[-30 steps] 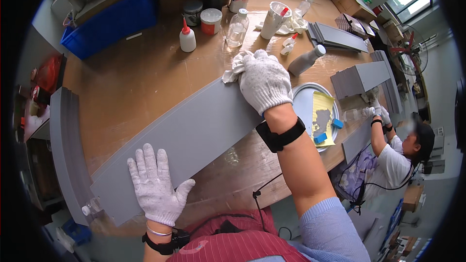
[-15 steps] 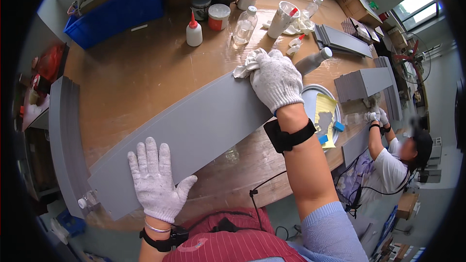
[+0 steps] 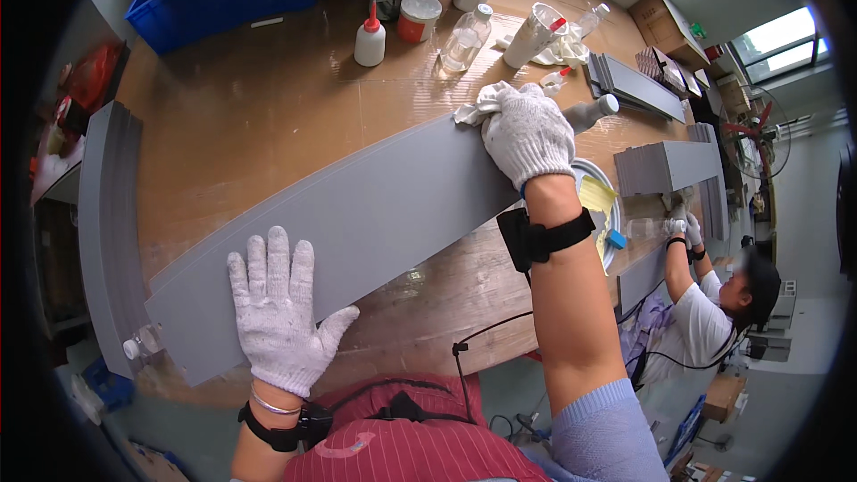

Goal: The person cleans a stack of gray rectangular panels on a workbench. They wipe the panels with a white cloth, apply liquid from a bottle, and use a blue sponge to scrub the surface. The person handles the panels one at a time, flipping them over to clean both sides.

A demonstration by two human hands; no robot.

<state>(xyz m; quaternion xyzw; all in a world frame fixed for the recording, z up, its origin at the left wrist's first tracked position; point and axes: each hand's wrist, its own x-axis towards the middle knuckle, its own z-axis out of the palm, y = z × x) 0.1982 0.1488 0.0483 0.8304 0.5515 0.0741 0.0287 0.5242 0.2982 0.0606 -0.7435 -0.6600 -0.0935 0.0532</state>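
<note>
A long grey panel [image 3: 357, 214] lies slantwise across the table in front of me. Spread flat on its near left end is my left hand [image 3: 278, 317], in a white knit glove, fingers apart and holding nothing. At the far right end my gloved right hand [image 3: 528, 136] is closed on a crumpled white cloth [image 3: 478, 109], pressed against the panel. Part of the cloth is hidden under the fingers. Just right of that hand lies a grey bottle [image 3: 591, 113] with a pale cap, partly covered by it.
Behind the panel stand a red-tipped squeeze bottle [image 3: 370, 40], a white-lidded tub [image 3: 419, 18], a clear bottle [image 3: 466, 38] and a white cup [image 3: 533, 36]. Stacked grey panels [image 3: 112, 232] line the left; more [image 3: 665, 168] sit right, near a co-worker [image 3: 705, 317]. A blue bin [image 3: 223, 0] is far left.
The view has shifted slightly. My right hand with the cloth appears a little further toward the panel's far right end. My left hand stays flat on the panel.
</note>
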